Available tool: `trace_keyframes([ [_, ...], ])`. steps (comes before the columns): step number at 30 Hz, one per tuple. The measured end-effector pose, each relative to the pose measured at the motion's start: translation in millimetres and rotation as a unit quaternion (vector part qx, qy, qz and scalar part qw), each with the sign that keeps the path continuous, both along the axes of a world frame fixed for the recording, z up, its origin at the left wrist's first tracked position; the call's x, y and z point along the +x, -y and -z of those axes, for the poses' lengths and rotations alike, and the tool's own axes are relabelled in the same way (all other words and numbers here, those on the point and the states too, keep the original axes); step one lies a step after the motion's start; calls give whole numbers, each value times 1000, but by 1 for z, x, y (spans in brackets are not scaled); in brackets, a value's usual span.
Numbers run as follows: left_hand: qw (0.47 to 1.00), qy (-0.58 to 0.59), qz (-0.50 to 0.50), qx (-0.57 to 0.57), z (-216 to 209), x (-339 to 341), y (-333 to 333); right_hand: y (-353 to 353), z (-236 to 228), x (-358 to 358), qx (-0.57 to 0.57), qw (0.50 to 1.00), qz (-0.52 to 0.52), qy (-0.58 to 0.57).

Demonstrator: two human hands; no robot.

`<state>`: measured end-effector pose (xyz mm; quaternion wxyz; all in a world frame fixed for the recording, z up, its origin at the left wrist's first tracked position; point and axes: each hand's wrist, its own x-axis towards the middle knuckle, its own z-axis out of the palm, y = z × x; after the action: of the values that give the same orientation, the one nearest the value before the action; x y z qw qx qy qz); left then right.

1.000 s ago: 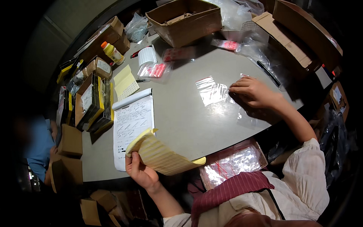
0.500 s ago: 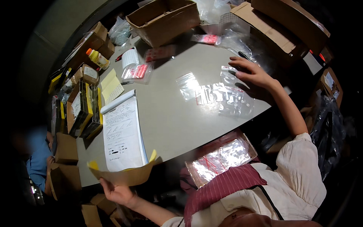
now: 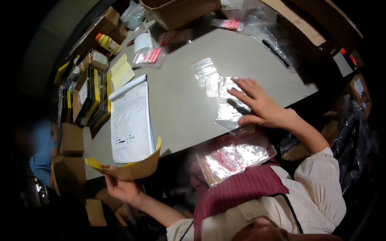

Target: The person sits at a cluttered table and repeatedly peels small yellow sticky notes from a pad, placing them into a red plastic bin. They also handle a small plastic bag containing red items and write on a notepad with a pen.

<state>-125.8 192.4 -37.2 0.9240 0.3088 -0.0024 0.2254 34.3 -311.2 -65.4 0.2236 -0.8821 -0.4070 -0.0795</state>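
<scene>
My right hand, palm down with its fingers spread, lies over several clear zip bags at the table's near edge. The nearest bags stick out over that edge, and the hand's dark shadow falls across them. My left hand pinches the curled yellow-brown sheet at the bottom of the notepad; part of its grip is hidden behind the sheet. The white notepad lies on the table with handwriting on its top page. Below the edge, on my lap, a shallow box holds shiny clear bags with red lines.
A black pen lies on clear plastic at the right. Red-marked packets, a yellow bottle and black-and-yellow boxes stand along the left. A cardboard box is at the back. Another person's blue sleeve shows far left.
My right hand has come toward me and left, and the clear bags under it have slid closer together to the near edge. My left hand keeps hold of the sheet. The view has shifted.
</scene>
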Motion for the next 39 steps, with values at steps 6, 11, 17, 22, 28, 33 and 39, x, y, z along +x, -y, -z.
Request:
trace_keyframes([
  [6,1000,26,6,-13,-12,-6,9,-15,9,-12,-77,996,-45,29],
  [11,986,95,136,-4,-7,-29,-14,-14,-13,-47,86,967,-198,-137],
  [17,991,78,87,-61,1,-49,-20,34,-28,-75,201,952,-46,-226],
  [22,998,-7,-19,-66,5,-64,-4,42,2,-134,-132,958,-16,-255],
  [28,978,-159,-83,-103,33,-57,36,45,65,-163,72,967,-31,-244],
  [33,999,-52,-2,-7,27,-97,17,78,49,-190,120,978,5,-172],
  [39,994,67,57,-66,-12,-125,18,99,-15,-206,149,985,16,-84],
])
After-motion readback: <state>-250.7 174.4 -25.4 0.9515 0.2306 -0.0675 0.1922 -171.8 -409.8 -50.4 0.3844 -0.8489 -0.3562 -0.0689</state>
